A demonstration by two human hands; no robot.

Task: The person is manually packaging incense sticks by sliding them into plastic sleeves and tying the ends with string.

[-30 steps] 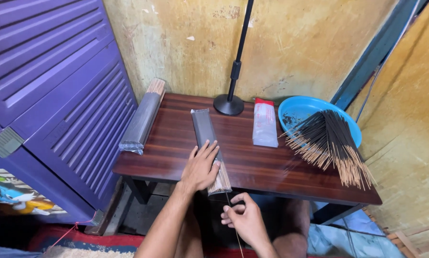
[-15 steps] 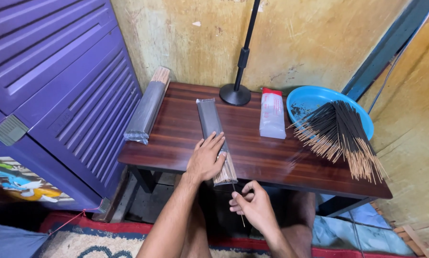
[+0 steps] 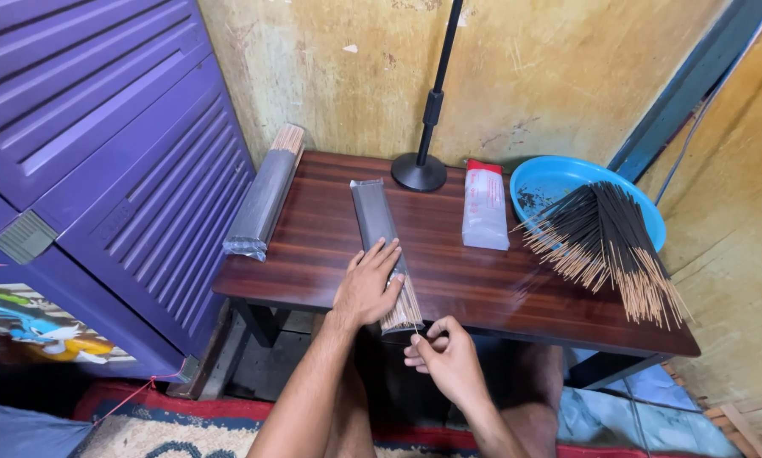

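A long clear packet of dark incense sticks [image 3: 375, 216] lies lengthwise on the dark wooden table [image 3: 449, 280], its bamboo ends poking over the near edge. My left hand [image 3: 366, 284] rests flat on the packet's near end, fingers spread. Just below the table edge, my right hand [image 3: 443, 359] pinches at the sticks' bare ends with thumb and fingers; what it holds is too small to make out.
A second wrapped incense bundle [image 3: 265, 201] lies along the table's left edge by a purple louvred cabinet [image 3: 101, 161]. A black stand base [image 3: 418, 171], a clear bag of packets with a red top [image 3: 485, 205] and a blue basin [image 3: 559, 180] heaped with loose incense sticks [image 3: 605, 242] fill the back and right.
The view has shifted slightly. My left hand stays pressed on the packet while my right hand has risen closer to the stick ends at the table edge.
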